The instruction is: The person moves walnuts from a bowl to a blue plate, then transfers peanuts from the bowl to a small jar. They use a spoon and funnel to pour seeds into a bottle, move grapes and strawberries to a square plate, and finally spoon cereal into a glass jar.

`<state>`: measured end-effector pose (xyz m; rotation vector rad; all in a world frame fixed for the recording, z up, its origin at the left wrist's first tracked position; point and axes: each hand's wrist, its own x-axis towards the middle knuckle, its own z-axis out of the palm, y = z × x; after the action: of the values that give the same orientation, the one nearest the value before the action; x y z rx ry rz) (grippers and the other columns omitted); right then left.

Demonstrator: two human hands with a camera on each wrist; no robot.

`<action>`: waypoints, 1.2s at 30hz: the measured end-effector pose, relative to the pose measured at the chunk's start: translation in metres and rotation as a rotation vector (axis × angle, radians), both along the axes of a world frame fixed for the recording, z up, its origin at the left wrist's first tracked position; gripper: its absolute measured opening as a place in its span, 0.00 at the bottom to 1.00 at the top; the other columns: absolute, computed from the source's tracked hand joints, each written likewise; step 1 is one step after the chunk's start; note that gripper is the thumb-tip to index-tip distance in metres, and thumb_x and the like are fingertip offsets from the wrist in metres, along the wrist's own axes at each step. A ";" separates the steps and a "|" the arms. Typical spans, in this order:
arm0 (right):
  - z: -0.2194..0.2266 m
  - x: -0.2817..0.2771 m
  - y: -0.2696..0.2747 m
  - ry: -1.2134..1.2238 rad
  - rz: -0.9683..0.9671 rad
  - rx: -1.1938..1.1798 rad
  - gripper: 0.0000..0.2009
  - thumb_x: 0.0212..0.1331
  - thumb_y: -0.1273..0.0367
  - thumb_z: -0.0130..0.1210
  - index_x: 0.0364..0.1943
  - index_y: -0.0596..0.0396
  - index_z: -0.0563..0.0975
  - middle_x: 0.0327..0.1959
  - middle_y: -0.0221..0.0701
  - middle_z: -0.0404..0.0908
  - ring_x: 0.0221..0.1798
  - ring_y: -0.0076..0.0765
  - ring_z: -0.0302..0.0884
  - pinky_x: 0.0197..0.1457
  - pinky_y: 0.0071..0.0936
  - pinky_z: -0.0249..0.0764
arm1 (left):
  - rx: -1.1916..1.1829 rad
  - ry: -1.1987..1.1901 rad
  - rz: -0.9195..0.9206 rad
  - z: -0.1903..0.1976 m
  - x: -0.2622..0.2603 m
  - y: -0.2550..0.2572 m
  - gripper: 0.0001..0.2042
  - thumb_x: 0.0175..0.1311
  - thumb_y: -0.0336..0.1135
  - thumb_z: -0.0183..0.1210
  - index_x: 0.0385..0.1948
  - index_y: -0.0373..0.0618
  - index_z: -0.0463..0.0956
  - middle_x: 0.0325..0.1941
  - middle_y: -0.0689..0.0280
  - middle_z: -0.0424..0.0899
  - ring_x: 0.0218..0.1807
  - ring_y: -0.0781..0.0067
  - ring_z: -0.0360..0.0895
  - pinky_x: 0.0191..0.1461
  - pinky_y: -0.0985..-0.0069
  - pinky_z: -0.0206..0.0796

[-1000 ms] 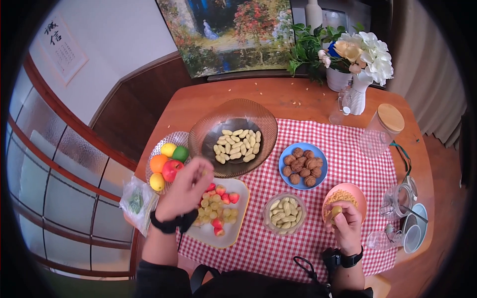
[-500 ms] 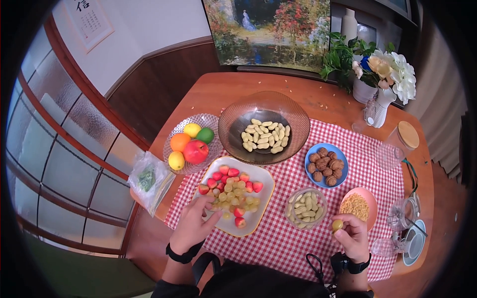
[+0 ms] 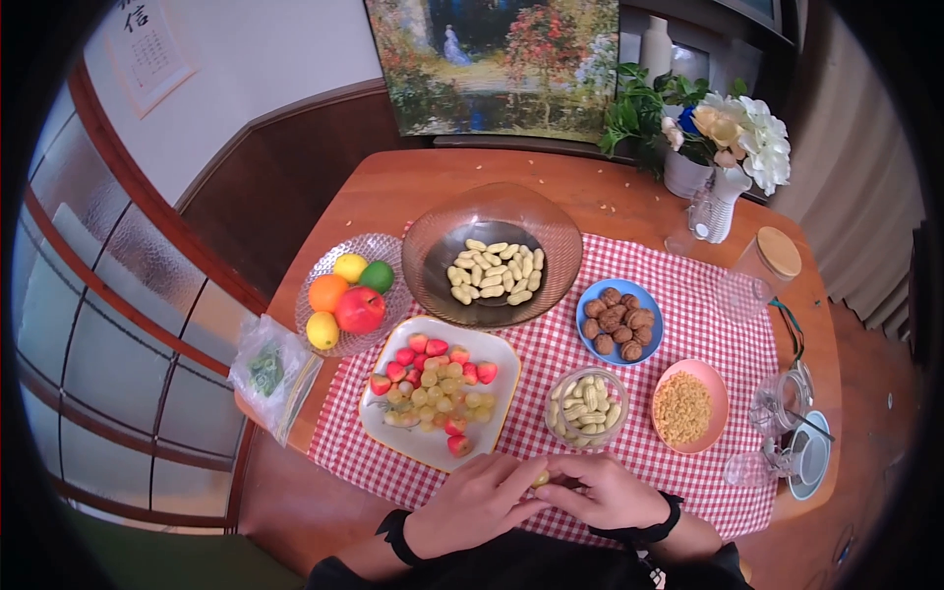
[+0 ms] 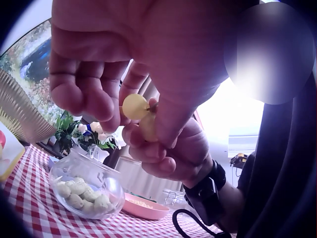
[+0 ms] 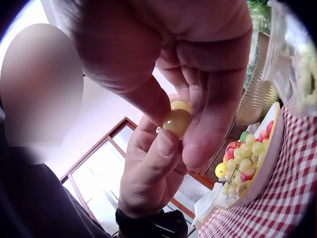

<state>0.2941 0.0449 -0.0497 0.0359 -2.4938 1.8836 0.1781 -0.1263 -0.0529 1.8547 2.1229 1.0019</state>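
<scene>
Both hands meet low in front of the body, at the near edge of the tablecloth. My left hand [image 3: 470, 503] pinches a pale green grape [image 4: 134, 106] between thumb and fingers. Right against it, my right hand [image 3: 612, 494] grips a second grape [image 5: 177, 123] by the fingertips. The two grapes touch or nearly touch, and a short bit of stem shows beside one in the left wrist view. Just beyond the left hand lies a white tray [image 3: 393, 438] with a bunch of grapes [image 3: 433, 393] and several red-and-yellow fruits [image 3: 459, 445].
Beyond the hands stand a glass bowl of pale pods [image 3: 587, 408], a pink plate of yellow bits [image 3: 681, 408], a blue plate of walnuts [image 3: 621, 323] and a large brown bowl of peanuts [image 3: 492, 270]. A fruit dish [image 3: 390, 320] is left; glass jars [image 3: 782, 393] stand right.
My left hand has come from the fruit side, past the tray's left edge, to the middle. The right hand, holding its grape, has moved left and down to meet it.
</scene>
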 end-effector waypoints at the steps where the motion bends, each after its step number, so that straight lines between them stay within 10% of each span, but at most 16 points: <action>1: -0.003 -0.001 -0.002 0.009 0.014 0.012 0.12 0.60 0.68 0.56 0.45 0.59 0.75 0.30 0.40 0.81 0.33 0.43 0.82 0.36 0.31 0.76 | 0.011 0.017 0.010 0.001 -0.001 0.000 0.23 0.52 0.39 0.64 0.48 0.39 0.68 0.31 0.61 0.77 0.33 0.60 0.77 0.38 0.68 0.70; 17: -0.012 0.022 0.015 0.051 -0.031 -0.093 0.16 0.61 0.66 0.56 0.48 0.63 0.74 0.40 0.42 0.82 0.38 0.41 0.83 0.43 0.31 0.78 | -0.168 0.213 0.571 -0.014 -0.075 -0.038 0.24 0.48 0.32 0.65 0.48 0.37 0.69 0.36 0.52 0.76 0.34 0.52 0.77 0.37 0.63 0.69; 24: -0.009 0.031 0.022 -0.010 -0.113 -0.079 0.14 0.60 0.66 0.57 0.45 0.62 0.76 0.37 0.41 0.83 0.39 0.38 0.83 0.42 0.29 0.78 | -0.100 0.077 0.595 -0.007 -0.094 -0.035 0.30 0.51 0.32 0.64 0.57 0.38 0.61 0.47 0.57 0.71 0.45 0.65 0.72 0.46 0.70 0.67; 30: -0.009 0.042 0.026 -0.020 -0.175 -0.063 0.14 0.59 0.66 0.58 0.44 0.61 0.76 0.36 0.40 0.83 0.39 0.36 0.83 0.42 0.27 0.78 | 0.264 -1.265 0.596 0.003 -0.142 0.007 0.29 0.62 0.37 0.58 0.61 0.38 0.53 0.49 0.54 0.68 0.46 0.61 0.76 0.46 0.69 0.74; 36: -0.007 0.057 0.029 -0.025 -0.252 -0.073 0.13 0.59 0.69 0.57 0.44 0.63 0.76 0.36 0.38 0.83 0.40 0.33 0.82 0.44 0.26 0.77 | 0.093 -1.208 0.625 0.000 -0.185 0.046 0.29 0.62 0.40 0.58 0.57 0.32 0.53 0.55 0.49 0.66 0.48 0.56 0.77 0.48 0.68 0.76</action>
<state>0.3507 0.0736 -0.0568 -0.2899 -2.3132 1.8780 -0.0069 -0.0799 -0.0526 0.2413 1.7571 1.7170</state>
